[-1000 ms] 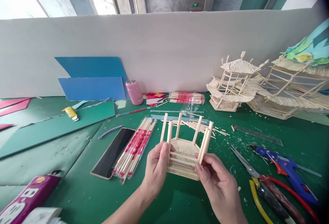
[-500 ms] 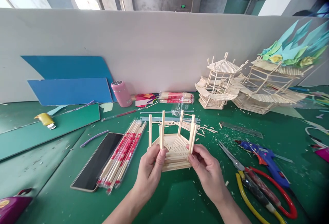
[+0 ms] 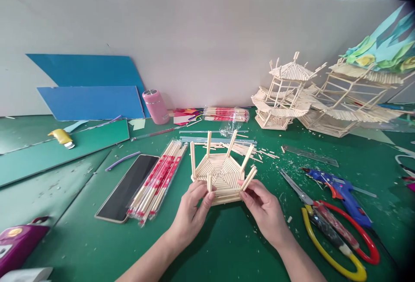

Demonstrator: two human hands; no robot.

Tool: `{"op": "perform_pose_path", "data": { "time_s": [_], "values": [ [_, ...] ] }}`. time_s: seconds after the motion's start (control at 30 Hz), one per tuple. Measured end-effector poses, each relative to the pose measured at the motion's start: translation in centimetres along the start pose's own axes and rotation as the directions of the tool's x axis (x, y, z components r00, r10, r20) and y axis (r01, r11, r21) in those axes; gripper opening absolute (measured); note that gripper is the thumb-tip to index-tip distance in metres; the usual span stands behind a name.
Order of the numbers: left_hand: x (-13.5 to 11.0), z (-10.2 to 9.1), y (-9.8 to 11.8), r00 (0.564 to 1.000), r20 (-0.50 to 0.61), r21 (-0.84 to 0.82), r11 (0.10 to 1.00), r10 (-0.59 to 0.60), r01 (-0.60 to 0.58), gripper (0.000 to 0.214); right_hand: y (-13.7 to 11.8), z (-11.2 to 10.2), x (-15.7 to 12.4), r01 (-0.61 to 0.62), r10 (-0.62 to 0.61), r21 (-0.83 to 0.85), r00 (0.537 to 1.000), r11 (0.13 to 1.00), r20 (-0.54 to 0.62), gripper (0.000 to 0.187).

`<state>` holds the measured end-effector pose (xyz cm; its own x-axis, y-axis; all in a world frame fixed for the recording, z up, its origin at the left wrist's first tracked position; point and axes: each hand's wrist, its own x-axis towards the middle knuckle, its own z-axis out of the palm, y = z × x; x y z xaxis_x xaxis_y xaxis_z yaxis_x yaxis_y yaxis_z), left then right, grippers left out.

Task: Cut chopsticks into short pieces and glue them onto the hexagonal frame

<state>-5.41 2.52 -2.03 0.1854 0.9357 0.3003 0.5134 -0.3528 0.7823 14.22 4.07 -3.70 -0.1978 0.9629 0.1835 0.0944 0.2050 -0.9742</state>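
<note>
Between my hands is a hexagonal wooden-stick base [image 3: 223,172], its floor laid in rings of sticks and short posts rising from its corners. My left hand [image 3: 194,206] pinches its near left corner, thumb against a short post. At the near right corner, my right hand [image 3: 261,208] grips the frame beside another post. The base is tipped so that its floor faces me. Loose stick pieces [image 3: 243,150] lie on the table just behind it. To its left rests a plastic-wrapped bundle of sticks [image 3: 158,180] with red bands.
A phone [image 3: 128,189] lies left of the bundle. On the right are scissors [image 3: 298,189], yellow-and-red-handled pliers [image 3: 337,234] and a blue glue gun [image 3: 339,191]. Stick pavilion models [image 3: 282,96] stand at the back right, a pink canister [image 3: 156,107] at the back. Blue boards [image 3: 90,100] lean on the wall.
The stick base has tilted toward me, so more of its floor shows and its posts splay outward in view. Both hands keep their hold. My view has dipped downward.
</note>
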Motion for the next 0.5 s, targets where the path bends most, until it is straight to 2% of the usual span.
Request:
{"op": "perform_pose_path", "data": {
  "time_s": [0.17,0.23,0.3,0.4,0.43,0.5],
  "values": [
    [0.0,0.4,0.0,1.0,0.011,0.063,0.998,0.025,-0.026,0.024,0.2,-0.2,-0.3,-0.017,0.016,-0.043,1.0,0.999,-0.015,0.024],
    [-0.3,0.5,-0.1,0.999,0.015,0.099,0.995,0.033,-0.034,0.024,0.3,-0.6,-0.5,-0.036,0.032,-0.056,0.998,0.998,-0.057,0.028],
    [-1.0,0.4,-0.3,1.0,-0.007,0.144,0.989,0.029,-0.028,0.022,0.6,-1.2,-0.8,-0.055,0.045,-0.069,0.988,0.996,-0.147,0.034],
    [-2.8,0.0,-0.4,0.997,-0.081,0.269,0.963,0.011,0.011,0.042,1.1,-2.5,-1.5,-0.07,0.036,-0.095,0.948,0.993,-0.317,0.039],
    [-3.5,-0.2,-0.4,0.996,-0.087,0.336,0.942,0.021,0.01,0.04,1.2,-2.9,-1.8,-0.07,0.027,-0.106,0.931,0.992,-0.365,0.041],
    [-4.9,-0.5,-0.1,0.997,-0.017,0.461,0.885,0.075,-0.059,0.027,1.3,-3.7,-2.6,-0.067,-0.002,-0.14,0.896,0.988,-0.444,0.039]
  ]
}}
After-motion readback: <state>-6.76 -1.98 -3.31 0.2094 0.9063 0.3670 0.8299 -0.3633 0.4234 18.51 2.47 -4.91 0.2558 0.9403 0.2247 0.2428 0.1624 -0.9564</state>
